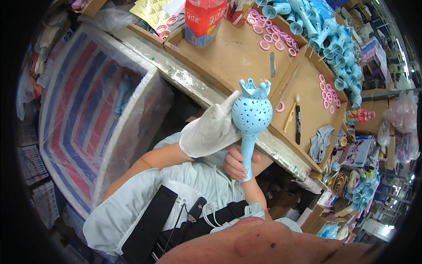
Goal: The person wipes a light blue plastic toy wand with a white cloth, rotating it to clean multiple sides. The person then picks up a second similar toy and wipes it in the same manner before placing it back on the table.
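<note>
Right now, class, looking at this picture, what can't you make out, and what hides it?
All in the head view:
Gloved left hand: some fingertips, hidden behind the light-blue crown-topped wand.
Bare right hand: its palm, hidden by the wand's handle and its own fingers.
Red-and-blue container: its top, cut off by the upper edge.
Blue piece in the striped bin: its exact shape, hazy behind clear plastic.

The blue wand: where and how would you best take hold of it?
Probably by the wand's handle, coming from the person's own side: it is slim and straight, and its free end points toward the person. The right hand grips there. The globe is wide and round, and the crown has prongs sticking out, so both look harder to wrap fingers around.
</note>
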`<control>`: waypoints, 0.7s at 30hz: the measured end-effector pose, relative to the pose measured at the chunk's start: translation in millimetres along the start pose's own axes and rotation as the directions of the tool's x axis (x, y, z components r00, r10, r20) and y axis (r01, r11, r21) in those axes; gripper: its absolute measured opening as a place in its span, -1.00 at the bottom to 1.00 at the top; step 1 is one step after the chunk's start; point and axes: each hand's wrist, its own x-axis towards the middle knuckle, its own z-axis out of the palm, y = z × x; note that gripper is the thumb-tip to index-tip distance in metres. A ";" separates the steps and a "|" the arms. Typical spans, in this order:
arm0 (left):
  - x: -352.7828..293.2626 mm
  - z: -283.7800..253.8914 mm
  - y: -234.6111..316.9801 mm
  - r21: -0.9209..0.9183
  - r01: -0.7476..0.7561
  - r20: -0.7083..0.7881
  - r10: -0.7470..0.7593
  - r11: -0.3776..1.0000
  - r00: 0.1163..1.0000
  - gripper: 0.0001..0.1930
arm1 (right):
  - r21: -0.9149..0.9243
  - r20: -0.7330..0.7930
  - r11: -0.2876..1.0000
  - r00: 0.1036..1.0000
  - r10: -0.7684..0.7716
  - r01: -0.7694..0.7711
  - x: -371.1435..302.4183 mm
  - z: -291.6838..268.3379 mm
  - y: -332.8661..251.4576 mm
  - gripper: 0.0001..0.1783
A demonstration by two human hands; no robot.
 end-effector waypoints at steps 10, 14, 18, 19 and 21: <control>-6.6 3.2 11.7 0.549 -0.151 -0.028 0.198 0.822 0.980 -0.27 | -0.034 -0.087 0.993 0.989 -0.120 0.117 -4.7 -1.0 6.4 -0.46; -2.3 -1.9 11.1 0.640 -0.160 -0.010 0.216 0.751 0.976 -0.26 | -0.137 -0.224 0.981 0.961 -0.163 0.134 0.5 19.0 0.9 -0.44; 7.9 -4.2 8.1 0.483 -0.123 -0.029 0.156 0.867 0.987 -0.24 | -0.667 -0.588 0.724 0.720 -0.369 -0.174 15.3 54.0 -11.9 -0.51; 7.8 -2.9 6.9 0.322 -0.165 -0.020 0.181 0.932 0.983 -0.28 | -0.759 -0.626 0.551 0.620 -0.473 -0.347 21.2 59.1 -11.6 -0.53; 4.5 0.9 4.5 0.146 -0.054 -0.069 0.065 0.988 0.996 -0.34 | -0.658 -0.606 0.128 0.421 -0.675 -0.742 32.1 65.0 -6.2 -0.55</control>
